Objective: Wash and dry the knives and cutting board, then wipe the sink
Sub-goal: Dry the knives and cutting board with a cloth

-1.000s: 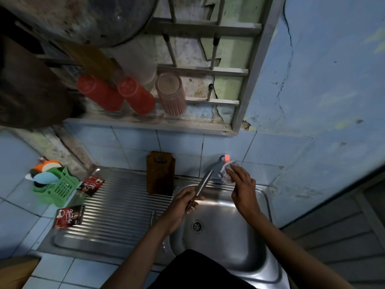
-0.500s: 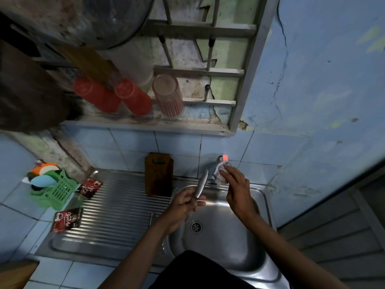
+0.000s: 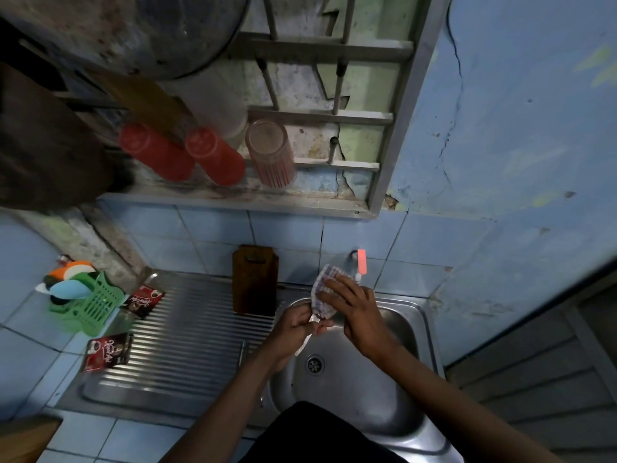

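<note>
Centre of frame, over the stainless steel sink basin: the left hand gripped a steel-bladed knife, fingers curled round it, only a pale sliver showing below the fist, pointing down toward the drain. Half a second earlier the blade stood upright and bare; it had now tipped down and met the checked white-and-purple cloth. The right hand had come off the wall by the pink-handled tap and pressed the cloth against the knife, fingers spread flat over the fabric, thumb hidden, so whether it pinched underneath I could not tell. Judged: washing of this knife was done, drying had just begun. The dark wooden cutting board leaned upright against the blue tiles, centre of frame, its foot on the ribbed drainboard; wet or dry, not discernible. Two red sachets lay on the drainboard's left; a green plastic basket sat further left. The sink was not yet wiped.
</note>
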